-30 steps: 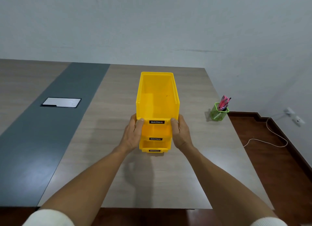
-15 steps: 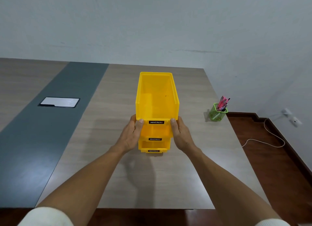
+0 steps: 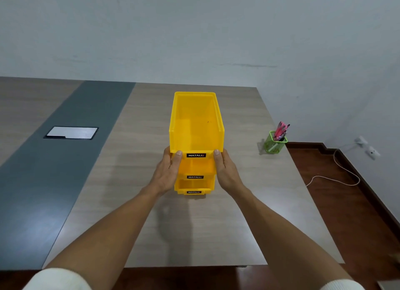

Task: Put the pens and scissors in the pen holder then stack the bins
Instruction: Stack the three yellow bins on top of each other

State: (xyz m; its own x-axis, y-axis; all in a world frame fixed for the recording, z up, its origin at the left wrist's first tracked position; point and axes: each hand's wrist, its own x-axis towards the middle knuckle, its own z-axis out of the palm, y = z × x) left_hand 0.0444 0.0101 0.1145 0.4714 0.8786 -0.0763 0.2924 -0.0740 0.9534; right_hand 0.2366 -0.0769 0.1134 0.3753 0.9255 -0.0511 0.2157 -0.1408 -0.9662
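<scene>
Three yellow bins stand stacked on the wooden table [image 3: 129, 203], each with a black label on its front. The top bin [image 3: 195, 120] is open and empty. My left hand [image 3: 167, 173] grips the left front side of the stack, thumb on the top bin's front lip. My right hand [image 3: 226, 172] grips the right front side the same way. The middle bin [image 3: 195, 168] and bottom bin [image 3: 193, 186] show between my hands. A green mesh pen holder [image 3: 275, 143] with pink and black pens and scissors in it stands at the table's right edge.
A dark grey strip [image 3: 54, 159] runs down the table on the left, with a silver cover plate [image 3: 71, 132] set into it. A pale wall lies behind the table. On the right are a brown floor, a white cable [image 3: 337, 172] and wall sockets [image 3: 365, 146].
Both hands stay on the front of the bin stack; the view has shifted slightly, and the stack has not visibly moved.
</scene>
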